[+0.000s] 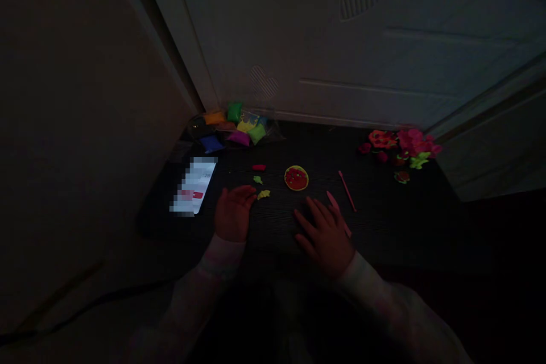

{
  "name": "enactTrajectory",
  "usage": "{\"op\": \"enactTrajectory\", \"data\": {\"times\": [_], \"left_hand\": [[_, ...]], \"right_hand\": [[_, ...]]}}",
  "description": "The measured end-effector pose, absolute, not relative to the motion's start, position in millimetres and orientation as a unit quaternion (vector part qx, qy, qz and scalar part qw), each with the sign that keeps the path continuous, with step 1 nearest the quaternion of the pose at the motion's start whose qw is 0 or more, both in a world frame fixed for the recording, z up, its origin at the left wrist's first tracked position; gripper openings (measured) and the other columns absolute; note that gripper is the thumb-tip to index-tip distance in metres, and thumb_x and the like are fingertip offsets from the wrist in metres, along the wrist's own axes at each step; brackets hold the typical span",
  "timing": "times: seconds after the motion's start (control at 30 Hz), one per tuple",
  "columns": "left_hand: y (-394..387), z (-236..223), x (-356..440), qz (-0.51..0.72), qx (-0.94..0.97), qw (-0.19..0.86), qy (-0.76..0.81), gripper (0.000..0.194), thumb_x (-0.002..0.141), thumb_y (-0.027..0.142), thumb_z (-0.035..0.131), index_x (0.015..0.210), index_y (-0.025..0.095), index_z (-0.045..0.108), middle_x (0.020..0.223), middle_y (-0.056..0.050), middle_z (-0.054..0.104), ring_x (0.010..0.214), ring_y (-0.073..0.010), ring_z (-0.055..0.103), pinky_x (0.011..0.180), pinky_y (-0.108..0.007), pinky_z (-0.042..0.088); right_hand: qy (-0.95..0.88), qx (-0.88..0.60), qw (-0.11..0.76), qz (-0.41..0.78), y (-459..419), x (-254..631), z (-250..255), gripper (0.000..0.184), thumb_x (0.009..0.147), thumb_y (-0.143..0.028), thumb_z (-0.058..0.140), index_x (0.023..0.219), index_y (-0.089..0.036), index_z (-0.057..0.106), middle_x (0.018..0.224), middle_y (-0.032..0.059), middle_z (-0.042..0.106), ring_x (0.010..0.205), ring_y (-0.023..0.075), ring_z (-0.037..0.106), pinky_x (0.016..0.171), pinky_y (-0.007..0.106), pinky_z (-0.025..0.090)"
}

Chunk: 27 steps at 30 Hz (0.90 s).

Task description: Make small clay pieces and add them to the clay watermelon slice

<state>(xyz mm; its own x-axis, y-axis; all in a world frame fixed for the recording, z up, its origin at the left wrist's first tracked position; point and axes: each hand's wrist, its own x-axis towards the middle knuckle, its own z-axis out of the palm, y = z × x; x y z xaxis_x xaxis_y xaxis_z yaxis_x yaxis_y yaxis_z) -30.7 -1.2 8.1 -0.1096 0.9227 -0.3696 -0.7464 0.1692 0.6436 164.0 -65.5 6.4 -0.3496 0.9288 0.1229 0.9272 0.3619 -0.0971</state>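
My left hand (234,213) rests on the dark table with its fingers apart and nothing in it. Just beyond its fingertips lie a yellow clay scrap (264,194), a small green clay scrap (258,180) and a red clay piece (259,168). My right hand (326,236) lies palm down, fingers spread, partly over a pink clay knife (334,202); whether it touches the knife I cannot tell. Ahead of it sits a round red clay disc (296,178) with a yellow rim and green specks. A thin pink stick tool (347,191) lies to the right.
A lit phone (194,186) lies at the left. Clear bags with coloured clay packets (239,137) stand at the back left. Clay flowers (412,142) and a small round clay piece (401,177) are at the right. A white panel (324,57) rises behind the table.
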Motion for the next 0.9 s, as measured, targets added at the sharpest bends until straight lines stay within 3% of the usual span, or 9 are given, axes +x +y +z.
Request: {"op": "enactTrajectory", "data": {"times": [0.9], "left_hand": [[-2,8,-31,0.638,0.12,0.661,0.375,0.041,0.08,0.038,0.035,0.064,0.014,0.065,0.067,-0.005,0.066,0.073,-0.0149,0.061,0.072,-0.028,0.043]], "right_hand": [[-0.811,-0.579,0.087,0.001,-70,152,6,0.044,0.078,-0.048,0.04,0.116,-0.027,0.047,0.131,0.0107,0.035,0.117,0.0269,0.031,0.092,0.047,0.019]]}}
